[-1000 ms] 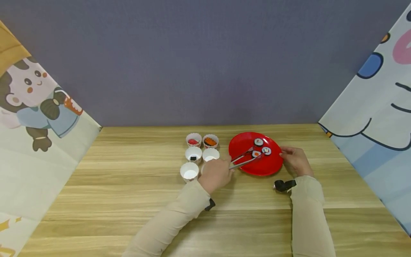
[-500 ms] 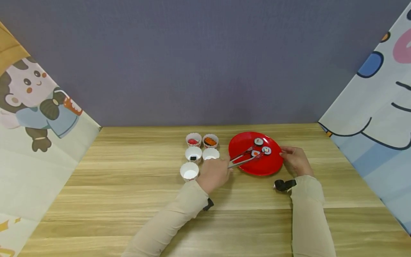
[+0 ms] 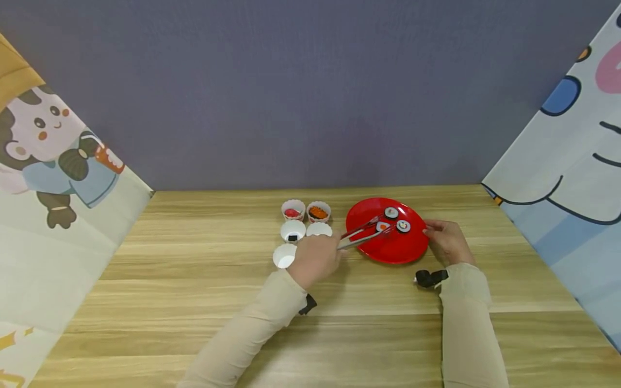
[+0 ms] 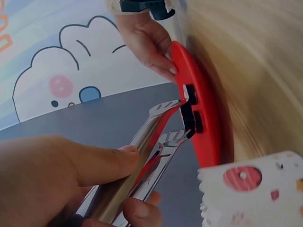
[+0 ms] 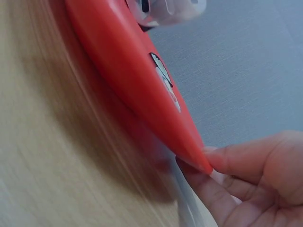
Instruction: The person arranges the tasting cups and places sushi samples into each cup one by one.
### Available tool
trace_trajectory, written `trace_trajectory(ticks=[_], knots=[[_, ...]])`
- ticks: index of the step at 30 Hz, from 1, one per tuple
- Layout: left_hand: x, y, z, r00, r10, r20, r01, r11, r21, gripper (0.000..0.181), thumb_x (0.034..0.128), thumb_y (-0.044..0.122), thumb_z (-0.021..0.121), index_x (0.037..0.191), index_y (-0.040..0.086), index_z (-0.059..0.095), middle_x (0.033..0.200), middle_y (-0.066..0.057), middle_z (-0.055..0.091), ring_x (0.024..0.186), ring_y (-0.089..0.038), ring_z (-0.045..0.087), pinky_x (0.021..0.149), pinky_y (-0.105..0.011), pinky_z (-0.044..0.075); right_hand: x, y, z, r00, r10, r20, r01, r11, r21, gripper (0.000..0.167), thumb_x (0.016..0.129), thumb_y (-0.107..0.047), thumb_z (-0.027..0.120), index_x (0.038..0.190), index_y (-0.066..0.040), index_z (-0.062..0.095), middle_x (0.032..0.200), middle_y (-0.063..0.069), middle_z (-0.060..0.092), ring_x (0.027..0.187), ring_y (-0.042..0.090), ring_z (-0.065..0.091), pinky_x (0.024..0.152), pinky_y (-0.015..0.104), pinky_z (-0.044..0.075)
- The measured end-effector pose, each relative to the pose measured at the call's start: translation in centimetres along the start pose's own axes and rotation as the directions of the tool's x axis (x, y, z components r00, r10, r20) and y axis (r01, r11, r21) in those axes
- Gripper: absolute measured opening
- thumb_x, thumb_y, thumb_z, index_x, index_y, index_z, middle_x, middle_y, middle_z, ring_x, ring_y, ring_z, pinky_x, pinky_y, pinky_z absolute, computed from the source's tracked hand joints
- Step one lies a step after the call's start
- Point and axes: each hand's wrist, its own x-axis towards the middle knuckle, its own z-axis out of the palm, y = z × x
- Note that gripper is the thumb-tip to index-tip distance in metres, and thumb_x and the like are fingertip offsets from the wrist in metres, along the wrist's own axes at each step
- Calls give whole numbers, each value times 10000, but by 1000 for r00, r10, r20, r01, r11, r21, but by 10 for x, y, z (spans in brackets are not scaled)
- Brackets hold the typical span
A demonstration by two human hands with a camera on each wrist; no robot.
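Note:
My left hand (image 3: 315,260) grips metal tongs (image 4: 135,165) that reach rightward over a red plate (image 3: 393,250). Between the tong tips is a sushi roll (image 3: 382,227) with an orange centre and black wrap; whether it touches the plate I cannot tell. Two more sushi rolls lie on the plate, one toward the back (image 3: 391,212) and one to the right (image 3: 403,226). My right hand (image 3: 447,240) pinches the plate's right rim between thumb and fingers, as the right wrist view shows closely.
Left of the plate stand several white paper cups. One back cup (image 3: 293,210) holds a red piece, its neighbour (image 3: 318,212) an orange-topped one. A black-wrapped piece sits in the middle-left cup (image 3: 293,231). My left hand partly covers the front cups. A grey wall (image 3: 310,108) rises behind.
My left hand has moved slightly left, drawing the tongs and the orange-centred sushi roll left and away from the other two rolls. My right hand stays on the plate's rim.

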Motion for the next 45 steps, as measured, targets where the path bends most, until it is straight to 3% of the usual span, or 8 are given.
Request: trace_trajectory(ticks=[4, 13, 17, 22, 29, 39, 45], knots=[[-5, -5, -5, 1000, 0, 8, 0, 1000, -9, 257, 927, 366, 567, 995, 120, 537, 633, -8, 536, 499, -180, 508, 401, -326, 364, 0, 0, -1, 1000, -5, -8, 5, 1000, -13, 412, 942, -52, 475, 1306, 137, 449, 1260, 310, 523, 984, 171, 564, 705, 98, 436], [-24, -22, -13, 995, 44, -91, -42, 999, 29, 278, 907, 362, 611, 948, 99, 530, 526, 25, 466, 412, -135, 454, 371, -297, 349, -1, 1, -2, 1000, -23, -3, 23, 1000, -4, 411, 939, -42, 479, 1302, 148, 443, 1257, 322, 517, 911, 77, 562, 707, 100, 439], [-31, -31, -17, 996, 27, -86, -28, 999, -16, 285, 900, 347, 623, 964, 85, 532, 547, 12, 487, 441, -154, 469, 386, -310, 358, -2, 1, -1, 999, -48, -3, 48, 999, 12, 407, 931, -25, 487, 1287, 169, 444, 1249, 343, 509, 821, -42, 533, 701, 106, 448], [-40, -40, -23, 998, -22, -55, 19, 999, -42, 277, 905, 351, 612, 983, 101, 520, 620, -9, 553, 493, -159, 511, 399, -308, 357, -2, 1, 0, 998, -68, 1, 68, 997, 21, 404, 925, -14, 485, 1276, 180, 446, 1240, 351, 509, 786, -85, 514, 698, 109, 450], [-56, -56, -35, 993, -58, -105, 58, 998, -10, 279, 896, 344, 628, 923, 106, 485, 551, 5, 491, 441, -160, 453, 376, -330, 340, -1, 1, 2, 998, -59, -5, 59, 998, 35, 400, 925, -3, 492, 1279, 178, 445, 1250, 347, 504, 800, -84, 514, 706, 101, 449], [-77, -73, -40, 981, -89, -172, 89, 996, -9, 282, 856, 318, 672, 916, 91, 516, 600, -48, 551, 481, -237, 525, 393, -381, 364, 0, 2, 1, 1000, -28, -10, 29, 999, 15, 405, 931, -14, 487, 1295, 157, 444, 1261, 327, 510, 815, -63, 513, 706, 93, 444], [-88, -79, -43, 983, -101, -151, 95, 994, -46, 239, 875, 289, 654, 925, 101, 515, 608, -24, 533, 482, -199, 488, 397, -357, 346, 0, 2, 0, 1000, -18, -14, 18, 1000, 5, 404, 934, -14, 482, 1301, 150, 443, 1268, 322, 508, 915, 60, 560, 720, 98, 442]])
